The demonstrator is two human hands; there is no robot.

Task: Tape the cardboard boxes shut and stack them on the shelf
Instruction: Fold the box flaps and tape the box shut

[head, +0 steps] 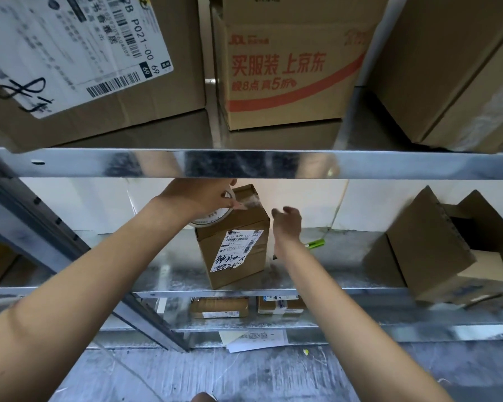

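A small upright cardboard box (238,245) with a white shipping label stands on the middle metal shelf (317,274). My left hand (199,198) grips a roll of clear tape (215,219) against the box's upper left, and a strip of tape runs from the roll across the box top. My right hand (286,220) hovers just right of the box's upper corner with its fingers loosely curled, holding nothing. The upper shelf's front rail (244,163) hides the top of my left hand.
Three large cardboard boxes (288,74) sit on the upper shelf. An open, tilted box (424,245) lies at the right of the middle shelf. A green marker (315,243) lies behind my right wrist. Flat parcels (219,307) and papers sit on lower shelves.
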